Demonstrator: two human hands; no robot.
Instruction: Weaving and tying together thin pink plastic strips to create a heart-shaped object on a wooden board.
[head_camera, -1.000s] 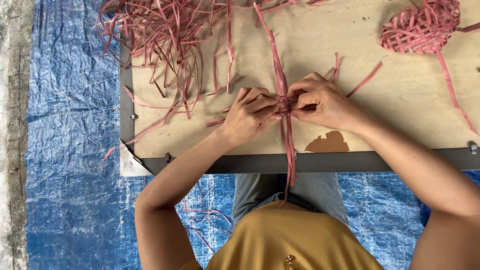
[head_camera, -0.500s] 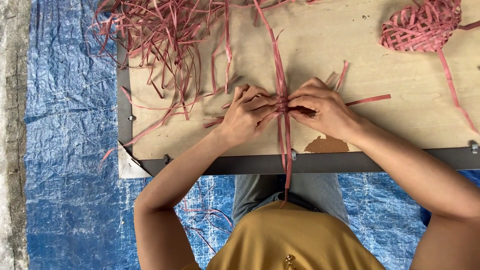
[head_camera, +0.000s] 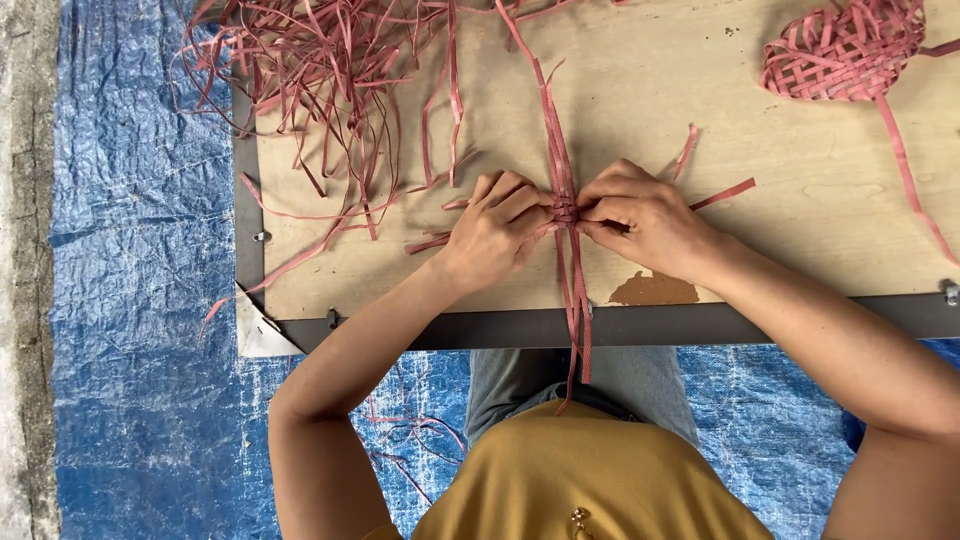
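On board (head_camera: 700, 90), left hand (head_camera: 495, 225) and right hand (head_camera: 640, 215) fingers pinch woven knot (head_camera: 565, 208) between them

No packages, labels, signs or screens are showing anywhere in the head view.
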